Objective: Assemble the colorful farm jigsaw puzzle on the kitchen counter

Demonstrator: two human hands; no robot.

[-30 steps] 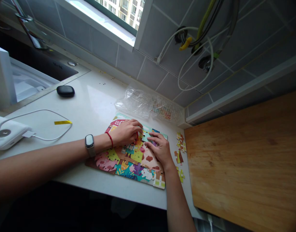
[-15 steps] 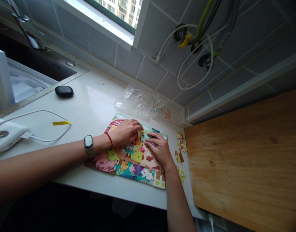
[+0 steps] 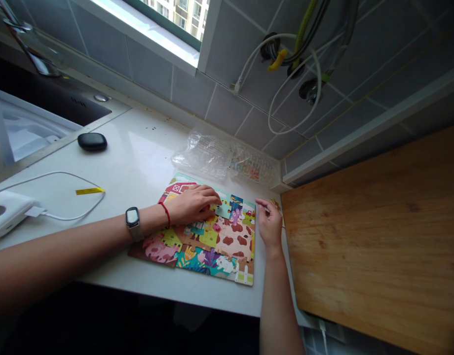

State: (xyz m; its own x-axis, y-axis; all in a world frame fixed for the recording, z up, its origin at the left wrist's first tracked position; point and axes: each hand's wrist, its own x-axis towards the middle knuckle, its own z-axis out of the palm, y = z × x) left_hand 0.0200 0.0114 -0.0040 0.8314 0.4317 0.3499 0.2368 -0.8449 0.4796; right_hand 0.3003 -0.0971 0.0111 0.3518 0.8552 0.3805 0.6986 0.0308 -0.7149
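A colourful farm jigsaw puzzle (image 3: pixel 234 239) lies on the counter, with a cow, a pig, flowers and a red barn in its joined pieces. My left hand (image 3: pixel 195 203) rests on its upper middle, fingers stretched over a light green-blue piece (image 3: pixel 223 211) and the thumb lower down. The hand hides the pieces under it. Just past the puzzle's right edge is my right hand (image 3: pixel 270 224), its fingers bent and a little apart, with nothing visible in them. Loose puzzle pieces (image 3: pixel 275 202) show only slightly behind that hand.
Clear plastic packaging (image 3: pixel 203 153) lies behind the puzzle, with a printed bag (image 3: pixel 249 165) beside it. A wooden board (image 3: pixel 375 236) borders the right side. At left are a black case (image 3: pixel 92 142), a white power bank (image 3: pixel 10 212) with a cable, and the sink (image 3: pixel 56 98).
My right hand has moved right, off the puzzle, uncovering the cow and purple pieces, and now covers most of the loose pieces. My left hand stays on the puzzle, its fingers straighter.
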